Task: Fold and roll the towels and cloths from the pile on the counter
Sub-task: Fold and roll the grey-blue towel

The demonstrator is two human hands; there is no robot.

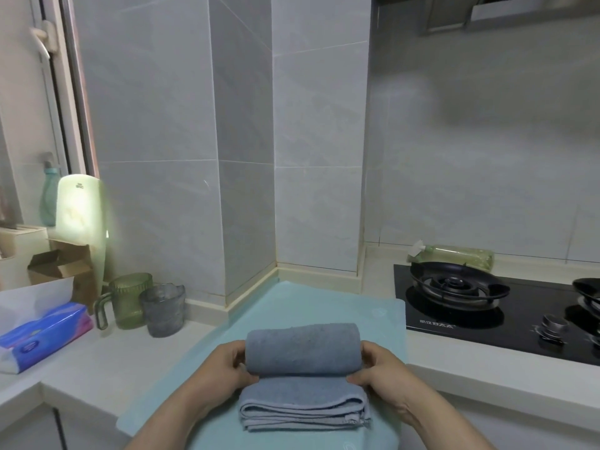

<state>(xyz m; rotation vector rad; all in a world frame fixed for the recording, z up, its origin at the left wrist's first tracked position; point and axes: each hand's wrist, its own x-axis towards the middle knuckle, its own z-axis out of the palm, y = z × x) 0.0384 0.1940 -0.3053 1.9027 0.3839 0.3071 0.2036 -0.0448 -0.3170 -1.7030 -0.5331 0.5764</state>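
Observation:
A grey-blue towel (303,352) lies on a light teal mat (311,306) on the counter, its far part wound into a thick roll. The near part stays flat in folded layers, edges facing me. My left hand (227,368) grips the roll's left end, fingers curled round it. At the roll's right end my right hand (380,368) holds it the same way, thumb at the roll's base.
A green mug (128,300) and a grey measuring cup (164,310) stand to the left, with a blue tissue pack (45,336) and cardboard box behind. A black gas hob (506,313) sits right. A bottle (454,254) lies along the back wall.

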